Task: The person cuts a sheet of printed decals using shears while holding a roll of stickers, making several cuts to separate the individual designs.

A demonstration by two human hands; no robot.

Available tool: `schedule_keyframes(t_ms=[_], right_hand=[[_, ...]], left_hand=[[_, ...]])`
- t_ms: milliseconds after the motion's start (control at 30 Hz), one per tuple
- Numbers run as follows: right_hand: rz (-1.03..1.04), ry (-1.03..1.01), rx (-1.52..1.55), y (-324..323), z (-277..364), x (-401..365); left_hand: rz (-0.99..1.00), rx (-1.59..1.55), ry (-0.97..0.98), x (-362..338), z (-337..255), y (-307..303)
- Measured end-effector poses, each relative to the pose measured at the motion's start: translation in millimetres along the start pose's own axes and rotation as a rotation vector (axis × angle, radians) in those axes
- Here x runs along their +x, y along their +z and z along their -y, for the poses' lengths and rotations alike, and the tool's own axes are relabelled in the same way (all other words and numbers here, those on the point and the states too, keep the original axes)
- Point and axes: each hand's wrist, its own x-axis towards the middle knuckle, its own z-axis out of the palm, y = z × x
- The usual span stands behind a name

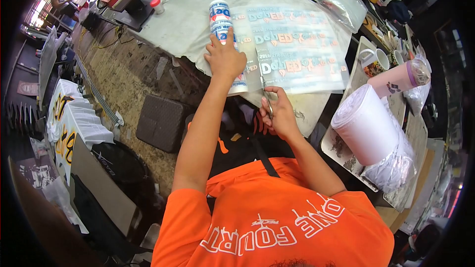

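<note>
A roll of printed transfer film (220, 14) lies lengthwise on the worktable, its loose sheet (302, 49) spread out to the right with mirrored lettering showing through. My left hand (225, 58) grips the roll from above, index finger stretched along it and thumb at its left side. Scissors (267, 103) are in my right hand (280, 113), fingers closed around the handles. Their blades point away from me at the sheet's near edge, in the strip between the roll and the large lettering.
A pale cover (183, 24) lies over the table. A red-capped container (157, 5) stands at the left. To the right are plastic-wrapped material (341, 5), a patterned mug (374, 62), a pink tumbler (396, 79) and a big white roll (366, 123). A dark stool (161, 122) stands below.
</note>
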Motion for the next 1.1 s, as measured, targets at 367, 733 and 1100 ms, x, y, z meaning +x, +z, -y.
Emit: schedule_keyframes(t_ms=[367,733,1100], right_hand=[[-0.016,-0.015,-0.001,2,13,35],[-0.094,0.008,-0.125,6,30,55],[-0.084,0.033,-0.062,7,41,80]], left_hand=[[0.015,0.006,-0.002,1,0,0],[-0.006,0.009,-0.012,1,-1,2],[0.027,-0.045,-0.025,0,-1,-3]])
